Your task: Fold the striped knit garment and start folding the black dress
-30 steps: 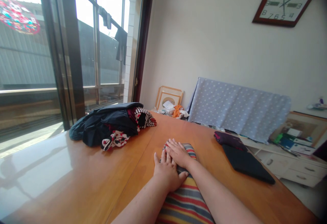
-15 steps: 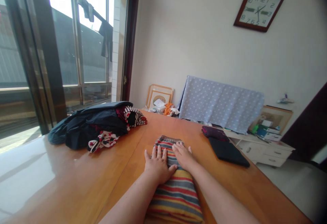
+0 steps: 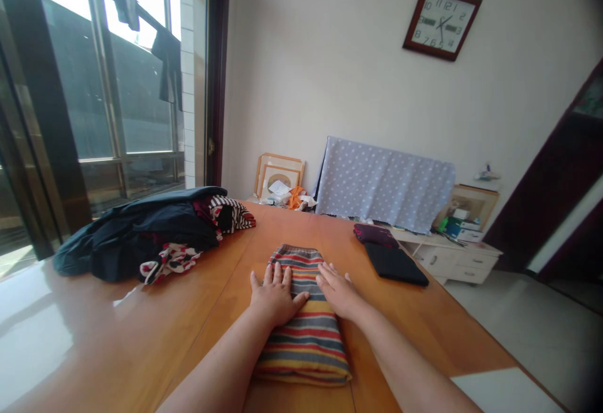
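A folded striped garment (image 3: 306, 337) in grey, red and yellow lies lengthwise on the wooden table (image 3: 198, 331), its gathered waistband end pointing away from me. My left hand (image 3: 276, 297) rests flat on its left side with the fingers spread. On the right edge of the cloth lies my right hand (image 3: 340, 290), fingers stretched forward. Neither hand grips anything. Part of the garment's middle is hidden beneath my hands.
A heap of dark clothes (image 3: 141, 231) with a patterned red, black and white cloth (image 3: 169, 262) sits at the left. Folded black cloth (image 3: 396, 263) and a folded purple cloth (image 3: 374, 235) lie on the right. Beyond stands a white cabinet (image 3: 452, 262).
The view has turned slightly right, so the surroundings sit further left. My right hand has shifted outward to the garment's right edge; my left hand stays flat on the cloth.
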